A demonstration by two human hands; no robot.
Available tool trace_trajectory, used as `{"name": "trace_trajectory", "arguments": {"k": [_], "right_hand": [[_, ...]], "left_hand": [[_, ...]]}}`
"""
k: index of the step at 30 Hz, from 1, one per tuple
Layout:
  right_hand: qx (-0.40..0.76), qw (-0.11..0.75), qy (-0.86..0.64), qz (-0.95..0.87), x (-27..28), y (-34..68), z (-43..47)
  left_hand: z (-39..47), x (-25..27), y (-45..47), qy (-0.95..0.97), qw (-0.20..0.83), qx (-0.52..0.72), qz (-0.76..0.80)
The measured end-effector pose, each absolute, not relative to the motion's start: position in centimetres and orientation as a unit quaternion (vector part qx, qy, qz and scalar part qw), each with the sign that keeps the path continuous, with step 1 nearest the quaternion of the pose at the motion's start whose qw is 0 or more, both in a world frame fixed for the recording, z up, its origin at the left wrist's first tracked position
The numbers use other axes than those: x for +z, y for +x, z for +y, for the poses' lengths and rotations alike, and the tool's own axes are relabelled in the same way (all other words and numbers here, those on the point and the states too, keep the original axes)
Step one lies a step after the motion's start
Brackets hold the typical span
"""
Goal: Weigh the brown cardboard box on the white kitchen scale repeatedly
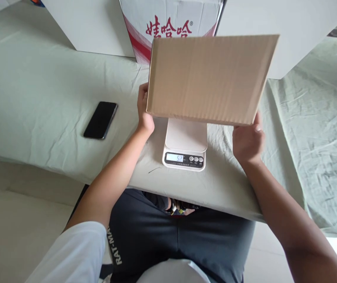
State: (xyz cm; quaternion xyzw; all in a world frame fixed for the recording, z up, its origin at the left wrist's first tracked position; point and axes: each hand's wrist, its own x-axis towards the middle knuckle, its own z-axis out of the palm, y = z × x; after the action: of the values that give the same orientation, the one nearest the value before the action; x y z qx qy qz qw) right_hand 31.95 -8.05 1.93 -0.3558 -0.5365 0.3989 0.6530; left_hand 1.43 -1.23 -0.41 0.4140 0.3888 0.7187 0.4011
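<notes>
Both hands, left hand [144,114] and right hand [247,141], grip the cardboard box [211,78] by its side edges; looks light, stiff, easy to dent.

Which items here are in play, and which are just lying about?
In hand:
- flat brown corrugated cardboard sheet, gripped at its lower corners by left hand and right hand
- small white digital kitchen scale, display lit, right under the sheet

Lying about:
- black smartphone, face up on pale green cloth
- red-and-white printed carton
- white boards behind
</notes>
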Motion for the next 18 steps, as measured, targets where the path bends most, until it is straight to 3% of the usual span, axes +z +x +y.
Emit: {"name": "trace_trajectory", "arguments": {"k": [3, 10, 18], "right_hand": [[0.403, 0.606, -0.371, -0.577, 1.9, 32.4, -7.4], [0.437, 0.568, -0.382, -0.584, -0.7, 32.7, -5.1], [0.477, 0.507, -0.361, -0.620, -0.5, 32.8, -4.1]], "left_hand": [[-0.4, -2.1, 1.4, 0.518, 0.333, 0.712, 0.337], [1.5, -5.3, 1.4, 0.550, 0.376, 0.636, 0.391], [1.4, -4.8, 1.6, 0.562, 0.380, 0.601, 0.422]]}}
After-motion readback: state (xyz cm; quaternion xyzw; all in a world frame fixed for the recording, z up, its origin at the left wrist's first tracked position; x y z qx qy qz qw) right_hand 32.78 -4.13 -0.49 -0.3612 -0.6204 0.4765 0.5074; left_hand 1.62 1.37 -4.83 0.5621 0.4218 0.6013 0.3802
